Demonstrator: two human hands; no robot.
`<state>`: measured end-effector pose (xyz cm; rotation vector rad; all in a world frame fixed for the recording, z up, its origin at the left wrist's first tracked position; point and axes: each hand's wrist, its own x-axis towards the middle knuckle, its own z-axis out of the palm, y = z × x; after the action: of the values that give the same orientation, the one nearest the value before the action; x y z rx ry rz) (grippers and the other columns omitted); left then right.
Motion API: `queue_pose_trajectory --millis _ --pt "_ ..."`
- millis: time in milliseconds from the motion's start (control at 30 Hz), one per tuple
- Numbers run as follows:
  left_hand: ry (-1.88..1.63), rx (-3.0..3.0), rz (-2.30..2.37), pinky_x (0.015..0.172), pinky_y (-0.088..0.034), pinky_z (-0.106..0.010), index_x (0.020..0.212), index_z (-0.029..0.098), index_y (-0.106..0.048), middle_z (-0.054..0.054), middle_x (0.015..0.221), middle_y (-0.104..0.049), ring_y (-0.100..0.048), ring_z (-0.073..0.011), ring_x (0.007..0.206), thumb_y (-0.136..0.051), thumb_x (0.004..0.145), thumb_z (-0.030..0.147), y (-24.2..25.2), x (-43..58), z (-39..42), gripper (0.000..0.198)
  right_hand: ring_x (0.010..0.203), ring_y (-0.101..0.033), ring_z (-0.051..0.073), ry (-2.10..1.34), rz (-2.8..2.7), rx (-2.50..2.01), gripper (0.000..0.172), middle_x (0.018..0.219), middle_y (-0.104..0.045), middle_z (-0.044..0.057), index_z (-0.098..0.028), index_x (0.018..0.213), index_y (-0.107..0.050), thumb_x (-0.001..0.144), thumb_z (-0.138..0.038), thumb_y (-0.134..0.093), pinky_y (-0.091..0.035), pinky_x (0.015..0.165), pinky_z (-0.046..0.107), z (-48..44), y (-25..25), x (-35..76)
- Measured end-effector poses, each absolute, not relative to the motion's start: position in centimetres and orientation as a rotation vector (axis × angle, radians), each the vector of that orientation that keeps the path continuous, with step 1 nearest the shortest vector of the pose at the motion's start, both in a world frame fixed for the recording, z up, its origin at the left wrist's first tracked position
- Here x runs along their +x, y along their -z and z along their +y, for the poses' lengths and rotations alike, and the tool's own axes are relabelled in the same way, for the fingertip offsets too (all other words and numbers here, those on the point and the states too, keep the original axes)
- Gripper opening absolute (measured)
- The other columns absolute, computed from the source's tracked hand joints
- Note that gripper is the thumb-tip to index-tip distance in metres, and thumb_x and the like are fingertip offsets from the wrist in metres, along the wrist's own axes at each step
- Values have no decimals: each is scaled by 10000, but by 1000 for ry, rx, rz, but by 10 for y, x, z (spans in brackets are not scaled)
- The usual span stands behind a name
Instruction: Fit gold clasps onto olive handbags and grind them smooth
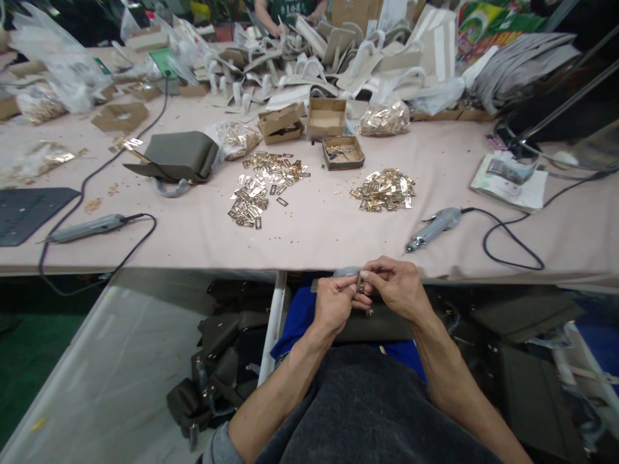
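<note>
My left hand (pixel 336 303) and my right hand (pixel 394 287) meet just below the table's front edge, above my lap. Both pinch a small metal buckle (pixel 360 283) between fingertips. A dark olive bag piece (pixel 372 325) lies across my lap under the hands. On the table ahead lie two heaps of gold buckles, one at centre (pixel 261 187) and one to the right (pixel 384 190). An electric screwdriver (pixel 432 227) rests near the edge, right of my hands.
The pink table (pixel 319 225) carries a second screwdriver (pixel 87 227) with cable at left, an olive bag (pixel 178 156), small cardboard boxes (pixel 326 117), bagged hardware and beige straps at the back. Another person (pixel 290 13) works at the far side. Olive bags (pixel 217 361) are piled on the floor.
</note>
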<state>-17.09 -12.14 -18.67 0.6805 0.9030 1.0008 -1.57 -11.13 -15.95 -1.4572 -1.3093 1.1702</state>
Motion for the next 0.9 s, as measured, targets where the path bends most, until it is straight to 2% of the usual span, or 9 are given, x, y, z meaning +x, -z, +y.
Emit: queue_pose_trajectory --millis 200,367,567,733,900 --pt "-970 698 870 553 -634 -247 923 34 -815 -161 845 -726 -699 -193 594 -665 774 217 187 -173 -122 279 593 -669 180 -1074 -1393 -1512 179 723 -707 43 -171 879 -760 845 -347 -771 -554 558 294 -111 161 -17" --pt "-1009 780 865 561 -641 -270 976 55 -819 -152 826 -732 -698 -200 585 -750 829 315 192 -172 -123 307 577 -657 176 -1048 -1394 -1510 156 728 -704 37 -182 881 -753 850 -335 -761 -544 544 299 -110 164 -18" --pt "-1009 840 917 541 -634 -262 1074 41 -807 -128 682 -719 -697 -207 533 -707 867 309 198 -170 -124 354 632 -639 172 -880 -1410 -1516 153 782 -704 42 -204 848 -757 862 -356 -766 -541 577 298 -111 168 -19" --pt "-1027 810 920 545 -639 -271 1024 47 -815 -143 737 -734 -706 -216 556 -771 862 363 197 -169 -125 358 651 -634 175 -899 -1460 -1490 179 791 -691 46 -209 837 -764 878 -383 -755 -533 589 302 -109 171 -16" --pt "-1066 757 974 531 -636 -269 999 51 -821 -142 756 -738 -691 -202 539 -789 826 337 198 -166 -126 335 786 -673 206 -995 -1554 -1419 235 883 -709 73 -206 971 -793 915 -422 -718 -556 696 329 -105 171 -5"
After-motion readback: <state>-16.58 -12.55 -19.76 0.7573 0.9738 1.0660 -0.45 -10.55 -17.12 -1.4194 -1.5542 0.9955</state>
